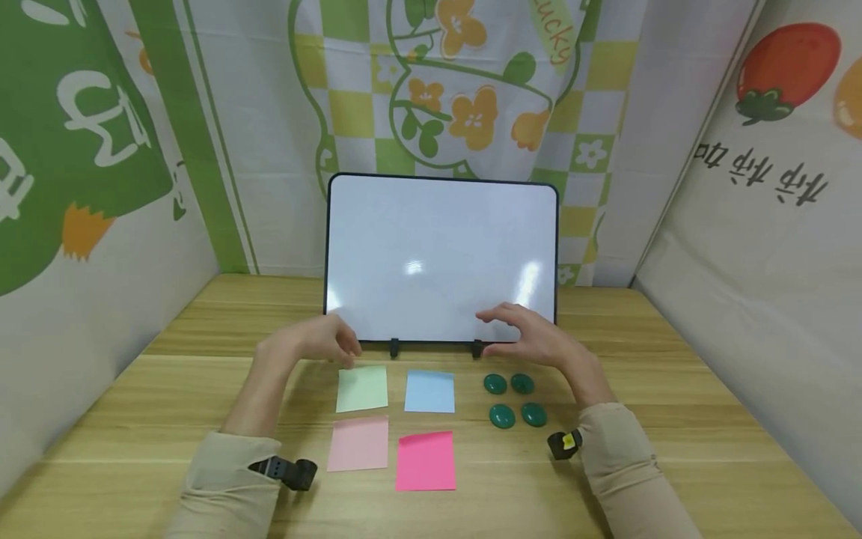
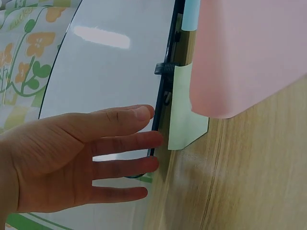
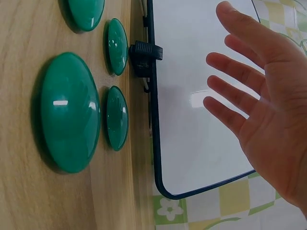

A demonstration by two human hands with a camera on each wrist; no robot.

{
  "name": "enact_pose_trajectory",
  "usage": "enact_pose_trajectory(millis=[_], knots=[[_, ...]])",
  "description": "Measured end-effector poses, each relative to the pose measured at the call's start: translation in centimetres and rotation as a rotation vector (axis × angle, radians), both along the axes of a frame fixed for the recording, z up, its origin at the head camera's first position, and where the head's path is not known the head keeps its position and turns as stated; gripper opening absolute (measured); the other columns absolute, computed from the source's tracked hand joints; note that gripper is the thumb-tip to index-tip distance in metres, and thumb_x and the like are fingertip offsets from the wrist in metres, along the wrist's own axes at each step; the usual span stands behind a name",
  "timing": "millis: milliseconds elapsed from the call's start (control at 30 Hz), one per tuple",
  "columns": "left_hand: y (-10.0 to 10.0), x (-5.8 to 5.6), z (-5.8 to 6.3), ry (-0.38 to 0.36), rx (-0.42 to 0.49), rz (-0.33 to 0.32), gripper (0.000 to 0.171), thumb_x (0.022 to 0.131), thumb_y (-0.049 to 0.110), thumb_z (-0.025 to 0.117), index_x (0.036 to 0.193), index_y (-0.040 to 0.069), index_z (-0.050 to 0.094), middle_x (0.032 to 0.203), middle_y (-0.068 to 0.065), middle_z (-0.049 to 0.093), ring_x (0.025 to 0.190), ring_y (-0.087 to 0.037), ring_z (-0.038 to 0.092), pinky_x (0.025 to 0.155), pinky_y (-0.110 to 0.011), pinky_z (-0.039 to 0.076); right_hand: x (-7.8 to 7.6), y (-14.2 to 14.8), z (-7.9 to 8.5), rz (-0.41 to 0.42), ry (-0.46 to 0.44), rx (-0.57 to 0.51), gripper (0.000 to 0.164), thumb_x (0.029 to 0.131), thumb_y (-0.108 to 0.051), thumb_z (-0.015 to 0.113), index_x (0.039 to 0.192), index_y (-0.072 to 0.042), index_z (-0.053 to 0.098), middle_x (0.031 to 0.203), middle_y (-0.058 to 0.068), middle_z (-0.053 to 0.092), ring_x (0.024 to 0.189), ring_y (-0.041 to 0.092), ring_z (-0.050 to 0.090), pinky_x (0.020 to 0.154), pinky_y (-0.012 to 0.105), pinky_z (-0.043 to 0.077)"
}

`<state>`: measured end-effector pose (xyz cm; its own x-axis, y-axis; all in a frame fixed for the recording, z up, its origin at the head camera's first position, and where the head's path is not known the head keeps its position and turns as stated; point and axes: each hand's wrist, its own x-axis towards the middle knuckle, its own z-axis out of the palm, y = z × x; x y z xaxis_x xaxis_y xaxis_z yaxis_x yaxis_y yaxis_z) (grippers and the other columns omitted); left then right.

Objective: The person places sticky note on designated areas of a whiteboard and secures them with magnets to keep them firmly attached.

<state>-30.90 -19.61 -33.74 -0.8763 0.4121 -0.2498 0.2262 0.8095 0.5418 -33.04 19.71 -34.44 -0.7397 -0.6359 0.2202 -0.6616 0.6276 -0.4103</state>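
My left hand (image 1: 322,340) hovers by the lower left corner of the whiteboard (image 1: 438,254), just beyond the pale green sticky note (image 1: 362,388). Its fingers look nearly straight in the left wrist view, with nothing held. At the board's lower right, my right hand (image 1: 532,337) has its fingers spread and thumb apart, also holding nothing. Between that hand and me lie several glossy green oval magnets (image 1: 501,416) on the table. A blue note (image 1: 429,391), a pale pink note (image 1: 358,444) and a bright pink note (image 1: 426,461) lie in the middle.
The black-framed whiteboard stands upright at the back of the wooden table (image 1: 673,449), on small black feet (image 1: 394,347). Behind it hangs a patterned curtain (image 1: 606,150), with printed cloth (image 1: 774,247) along the sides. Both wrists carry black camera straps (image 1: 286,471).
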Motion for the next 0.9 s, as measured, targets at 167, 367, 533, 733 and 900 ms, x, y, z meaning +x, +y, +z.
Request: enact_pose_trajectory(millis=[167, 367, 533, 733, 900], knots=[[0.0, 0.1, -0.3, -0.035, -0.021, 0.028, 0.025, 0.086, 0.014, 0.074, 0.11, 0.01, 0.072, 0.105, -0.002, 0.071, 0.096, -0.019, 0.064, 0.092, -0.045, 0.053, 0.1, 0.1, 0.0, 0.0, -0.005, 0.0, 0.062, 0.085, -0.033, 0.078, 0.139, -0.011, 0.056, 0.138, 0.004, 0.059, 0.131, 0.025, 0.052, 0.109, 0.05, 0.042], [0.0, 0.0, -0.6, -0.034, -0.062, 0.039, 0.021, 0.085, 0.014, 0.074, 0.106, 0.012, 0.074, 0.105, -0.003, 0.07, 0.094, -0.018, 0.062, 0.088, -0.041, 0.052, 0.1, 0.3, -0.1, 0.016, -0.015, 0.009, 0.058, 0.086, -0.029, 0.078, 0.138, -0.011, 0.058, 0.136, 0.004, 0.06, 0.13, 0.025, 0.053, 0.108, 0.05, 0.043], [0.0, -0.1, -0.8, -0.044, -0.079, 0.059, 0.021, 0.085, 0.015, 0.075, 0.106, 0.014, 0.074, 0.109, -0.005, 0.069, 0.096, -0.019, 0.062, 0.09, -0.043, 0.051, 0.0, 0.5, -0.3, 0.014, -0.049, 0.015, 0.055, 0.086, -0.026, 0.078, 0.136, -0.012, 0.059, 0.134, 0.004, 0.061, 0.128, 0.025, 0.054, 0.107, 0.051, 0.044], [-0.3, -0.1, -1.1, -0.046, -0.074, 0.057, 0.021, 0.085, 0.014, 0.075, 0.106, 0.013, 0.074, 0.104, -0.002, 0.069, 0.09, -0.019, 0.059, 0.084, -0.039, 0.049, 0.0, 0.7, -0.6, 0.029, -0.097, -0.001, 0.055, 0.086, -0.026, 0.078, 0.135, -0.012, 0.06, 0.133, 0.006, 0.062, 0.124, 0.025, 0.056, 0.106, 0.05, 0.045], [-0.7, -0.2, -1.5, -0.055, -0.057, 0.056, 0.021, 0.085, 0.015, 0.076, 0.105, 0.012, 0.074, 0.104, -0.003, 0.069, 0.087, -0.019, 0.06, 0.082, -0.038, 0.05, 0.0, 1.0, -1.0, 0.038, -0.125, -0.007, 0.054, 0.086, -0.023, 0.078, 0.135, -0.013, 0.06, 0.133, 0.005, 0.061, 0.124, 0.024, 0.056, 0.103, 0.048, 0.047]])
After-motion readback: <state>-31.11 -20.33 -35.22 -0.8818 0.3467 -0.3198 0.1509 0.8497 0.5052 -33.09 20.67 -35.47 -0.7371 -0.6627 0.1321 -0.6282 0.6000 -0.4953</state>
